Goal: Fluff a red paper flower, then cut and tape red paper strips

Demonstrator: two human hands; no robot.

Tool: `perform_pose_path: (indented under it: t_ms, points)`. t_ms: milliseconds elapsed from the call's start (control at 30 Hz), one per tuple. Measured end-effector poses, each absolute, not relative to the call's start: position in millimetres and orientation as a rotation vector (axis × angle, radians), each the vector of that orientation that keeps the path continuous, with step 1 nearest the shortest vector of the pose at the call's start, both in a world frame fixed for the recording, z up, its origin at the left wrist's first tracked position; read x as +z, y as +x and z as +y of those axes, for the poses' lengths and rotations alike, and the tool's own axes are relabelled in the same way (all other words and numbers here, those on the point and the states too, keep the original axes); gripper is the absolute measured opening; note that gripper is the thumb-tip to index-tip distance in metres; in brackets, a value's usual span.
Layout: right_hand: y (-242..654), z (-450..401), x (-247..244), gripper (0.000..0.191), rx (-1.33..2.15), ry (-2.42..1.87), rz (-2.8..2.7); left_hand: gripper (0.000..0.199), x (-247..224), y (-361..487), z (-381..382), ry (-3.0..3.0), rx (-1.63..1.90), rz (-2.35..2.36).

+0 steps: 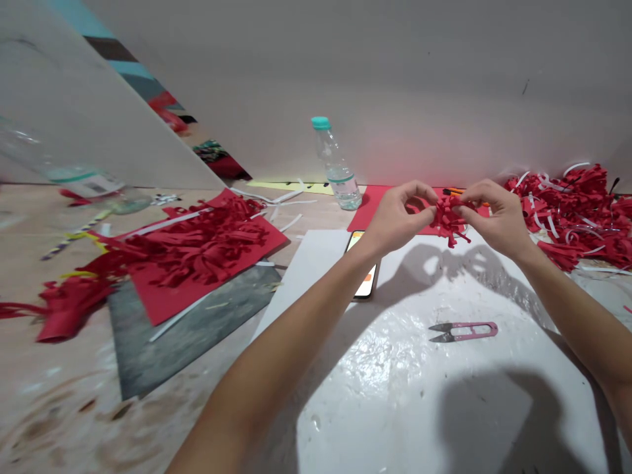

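Observation:
Between my two hands hangs a small bunch of red cut strips, held up above the far side of the white board. My left hand pinches its left side with thumb and forefinger. On the other side, my right hand pinches it the same way. What the bunch is made into cannot be told. Pink-handled thread snips lie on the white board below my hands, blades pointing left. A phone with a lit screen is partly behind my left forearm.
A water bottle stands near the wall, beside a red sheet. Red strips lie on another red sheet over a dark grey board at left. More red bunches pile up at right. A second bottle is far left.

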State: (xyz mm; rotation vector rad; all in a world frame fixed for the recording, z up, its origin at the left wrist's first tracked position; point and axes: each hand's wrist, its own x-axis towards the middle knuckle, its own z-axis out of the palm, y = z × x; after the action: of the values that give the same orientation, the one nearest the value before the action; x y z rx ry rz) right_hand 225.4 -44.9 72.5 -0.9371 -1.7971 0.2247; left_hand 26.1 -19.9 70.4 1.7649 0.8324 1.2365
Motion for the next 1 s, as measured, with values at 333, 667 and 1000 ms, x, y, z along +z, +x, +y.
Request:
perform_pose_path:
  t_ms: [333,667,1000]
  points:
    - [230,-39,71,0.005,0.368,-0.920,-1.718,0.050,45,16,11,1.723,0.965,0.507]
    - [229,-43,70,0.012,0.150,-0.895,-1.777,0.016,45,15,1,1.880,0.474,0.446]
    - [232,-68,64,0.004,0.008,-0.817,-1.983,0.044,3,39,-41,1.584,0.911,0.698]
